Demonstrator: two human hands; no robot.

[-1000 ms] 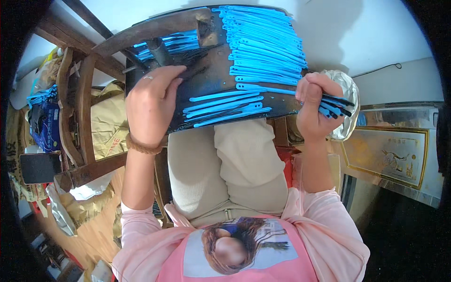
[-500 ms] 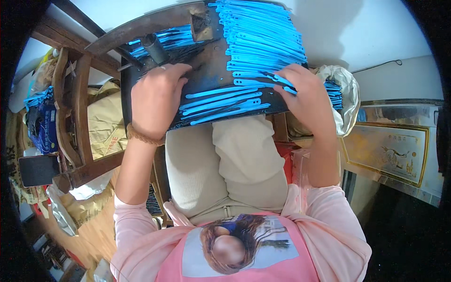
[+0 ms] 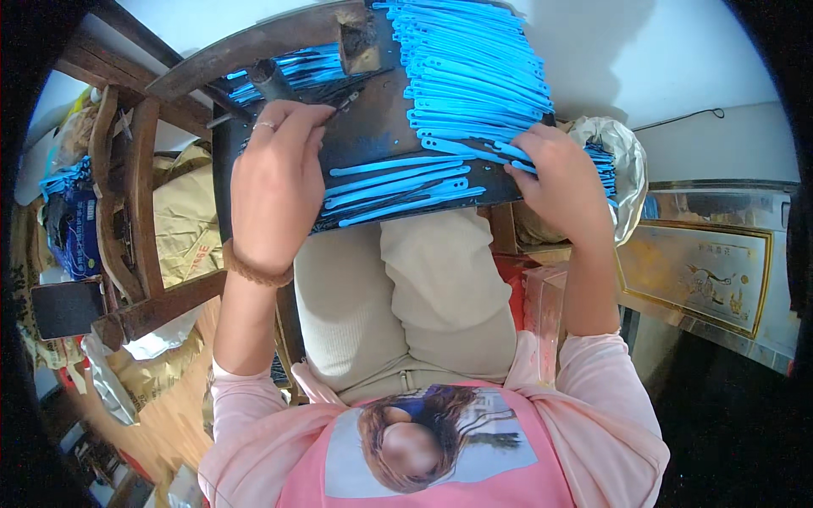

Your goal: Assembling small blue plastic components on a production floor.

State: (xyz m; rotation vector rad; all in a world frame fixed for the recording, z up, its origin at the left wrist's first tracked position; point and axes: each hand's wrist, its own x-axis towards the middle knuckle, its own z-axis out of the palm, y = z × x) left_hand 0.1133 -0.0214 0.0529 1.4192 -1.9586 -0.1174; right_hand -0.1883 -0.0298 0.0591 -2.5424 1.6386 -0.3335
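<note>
My left hand (image 3: 279,178) is over the left of the dark work board (image 3: 377,118). Its thumb and forefinger pinch a thin dark piece with a small greyish end (image 3: 349,100), too small to name. Beside it lie several thin black strips (image 3: 326,91). My right hand (image 3: 563,173) is closed at the board's right edge on a flat blue plastic strip (image 3: 457,147) with holes at its end; a black piece shows by the fingers. A large stack of blue strips (image 3: 474,68) lies just beyond. Nearer me, several loose blue strips (image 3: 398,184) lie with black ones among them.
A wooden frame piece (image 3: 262,42) arches over the board's far left, by an upright metal cylinder (image 3: 271,78). More blue strips (image 3: 318,63) lie under it. At right stands a pale sack (image 3: 631,173) holding blue strips. A wooden chair (image 3: 144,195) is at left.
My left hand has moved slightly away from me, and the dark piece now shows in its fingers. My right hand has shifted a little right and nearer me with the blue strip.
</note>
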